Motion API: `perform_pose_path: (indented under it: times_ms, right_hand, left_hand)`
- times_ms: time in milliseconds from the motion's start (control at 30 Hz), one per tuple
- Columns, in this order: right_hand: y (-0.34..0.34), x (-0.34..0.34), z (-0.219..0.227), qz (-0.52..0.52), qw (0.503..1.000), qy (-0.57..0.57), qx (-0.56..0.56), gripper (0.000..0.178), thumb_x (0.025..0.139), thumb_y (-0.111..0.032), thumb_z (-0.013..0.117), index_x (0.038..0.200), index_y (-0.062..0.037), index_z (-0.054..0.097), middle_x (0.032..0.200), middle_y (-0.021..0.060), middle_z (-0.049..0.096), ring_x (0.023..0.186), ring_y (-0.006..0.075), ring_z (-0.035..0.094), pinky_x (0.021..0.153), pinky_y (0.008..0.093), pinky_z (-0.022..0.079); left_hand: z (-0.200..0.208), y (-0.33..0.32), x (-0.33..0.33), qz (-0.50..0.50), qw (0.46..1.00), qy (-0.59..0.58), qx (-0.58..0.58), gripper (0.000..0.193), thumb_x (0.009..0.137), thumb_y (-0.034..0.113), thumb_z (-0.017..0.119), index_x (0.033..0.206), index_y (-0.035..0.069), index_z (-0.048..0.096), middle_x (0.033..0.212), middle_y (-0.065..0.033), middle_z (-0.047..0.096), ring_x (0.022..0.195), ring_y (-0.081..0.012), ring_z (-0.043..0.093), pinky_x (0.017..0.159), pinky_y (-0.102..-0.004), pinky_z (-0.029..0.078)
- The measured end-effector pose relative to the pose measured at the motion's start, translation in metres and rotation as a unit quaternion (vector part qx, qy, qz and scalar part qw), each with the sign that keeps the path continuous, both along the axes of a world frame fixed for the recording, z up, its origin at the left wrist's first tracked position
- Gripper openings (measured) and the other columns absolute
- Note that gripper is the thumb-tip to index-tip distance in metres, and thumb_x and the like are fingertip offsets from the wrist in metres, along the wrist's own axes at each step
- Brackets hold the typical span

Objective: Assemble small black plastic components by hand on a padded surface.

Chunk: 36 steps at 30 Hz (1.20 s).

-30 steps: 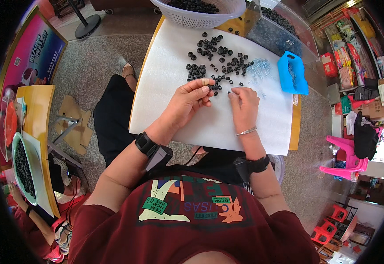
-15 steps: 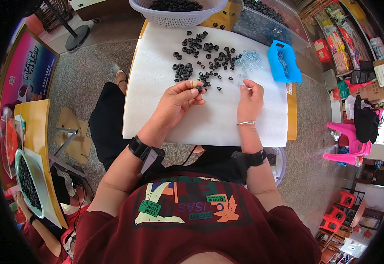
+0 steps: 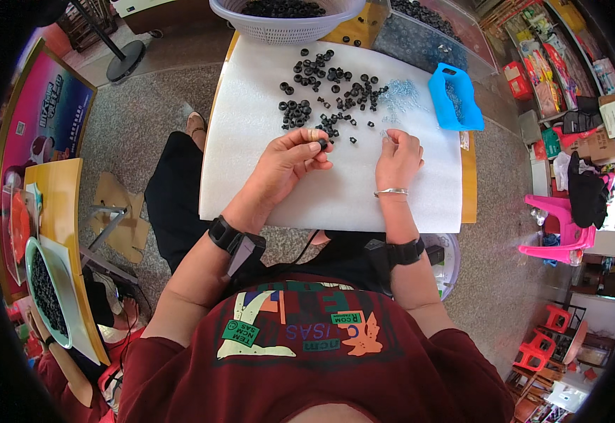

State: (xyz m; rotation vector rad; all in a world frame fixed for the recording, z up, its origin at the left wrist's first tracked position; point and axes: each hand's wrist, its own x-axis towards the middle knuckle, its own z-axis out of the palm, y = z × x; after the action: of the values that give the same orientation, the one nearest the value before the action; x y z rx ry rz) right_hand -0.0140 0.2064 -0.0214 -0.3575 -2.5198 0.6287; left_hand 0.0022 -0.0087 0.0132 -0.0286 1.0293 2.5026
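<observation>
My left hand point(image 3: 287, 163) pinches a small round black part point(image 3: 322, 144) between thumb and fingertips, just above the white foam sheet point(image 3: 328, 201). To its right, my right hand point(image 3: 399, 161) has its fingers closed together; whatever they hold, if anything, is too small or hidden to make out. Beyond my left hand lie several small black round parts point(image 3: 295, 113), some ring-like. Past my right hand is a loose spread of tiny clear bluish pieces point(image 3: 400, 99). More of these sit in the blue tray point(image 3: 474, 113) at the sheet's far right.
A pale lattice basket point(image 3: 286, 29) of black parts stands at the far edge, beside a clear bin point(image 3: 420, 44) of more. At left, another person's arm point(image 3: 68, 366) reaches near a basin point(image 3: 34, 262) of black parts. A pink stool point(image 3: 557, 225) stands at right.
My right hand has shifted slightly left, and its fingers have curled in more. My left hand keeps its pinch on the black part, almost in the same place.
</observation>
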Motion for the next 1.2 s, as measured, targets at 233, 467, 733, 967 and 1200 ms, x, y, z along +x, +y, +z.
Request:
perform_pose_path:
  times_ms: [233, 467, 733, 967, 1200]
  right_hand:
    - [-0.019, 0.017, 0.038, 0.110, 0.934, 0.021, -0.340, 0.012, 0.077, -0.006, 0.067, 0.089, -0.0053, 0.064, 0.082, 0.0034, 0.063, 0.076, 0.0123, 0.058, 0.073, 0.0280, 0.045]
    - [-0.060, 0.027, 0.058, 0.316, 0.893, 0.035, -0.318, 0.009, 0.078, -0.001, 0.065, 0.087, -0.0016, 0.064, 0.084, 0.0052, 0.063, 0.073, 0.0122, 0.059, 0.068, 0.0248, 0.047]
    - [-0.068, 0.036, 0.053, 0.336, 0.928, 0.113, -0.113, 0.018, 0.077, -0.002, 0.065, 0.095, -0.0034, 0.065, 0.092, 0.0079, 0.059, 0.085, 0.0251, 0.053, 0.074, 0.0336, 0.044]
    - [-0.065, 0.041, 0.060, 0.374, 0.923, 0.092, -0.006, 0.033, 0.076, -0.007, 0.067, 0.108, -0.0018, 0.064, 0.101, 0.0076, 0.056, 0.088, 0.0255, 0.049, 0.078, 0.0369, 0.039]
    - [-0.071, 0.048, 0.050, 0.342, 0.934, 0.077, -0.064, 0.036, 0.077, -0.008, 0.064, 0.112, -0.0024, 0.063, 0.105, 0.0085, 0.055, 0.095, 0.0276, 0.047, 0.083, 0.0382, 0.039]
  left_hand:
    - [-0.002, 0.000, -0.001, -0.026, 1.000, 0.002, -0.003, 0.018, 0.092, 0.007, 0.053, 0.107, -0.001, 0.057, 0.099, -0.0123, 0.062, 0.081, -0.0140, 0.063, 0.080, -0.0304, 0.055]
    - [-0.010, 0.000, -0.001, -0.005, 1.000, 0.023, 0.017, 0.018, 0.092, 0.008, 0.054, 0.107, -0.002, 0.057, 0.091, -0.0063, 0.060, 0.079, -0.0122, 0.059, 0.077, -0.0290, 0.054]
    - [-0.010, 0.003, -0.002, 0.021, 1.000, 0.016, 0.015, 0.017, 0.092, 0.006, 0.054, 0.107, -0.001, 0.057, 0.089, -0.0043, 0.059, 0.080, -0.0114, 0.058, 0.077, -0.0279, 0.052]
    - [-0.012, 0.002, -0.004, 0.040, 0.999, 0.009, 0.012, 0.014, 0.092, 0.006, 0.054, 0.104, 0.000, 0.056, 0.090, -0.0040, 0.059, 0.083, -0.0120, 0.059, 0.076, -0.0268, 0.051]
    - [-0.005, 0.004, -0.002, 0.038, 0.999, -0.010, -0.003, 0.013, 0.093, 0.007, 0.053, 0.104, 0.002, 0.056, 0.092, -0.0041, 0.060, 0.083, -0.0114, 0.059, 0.075, -0.0247, 0.050]
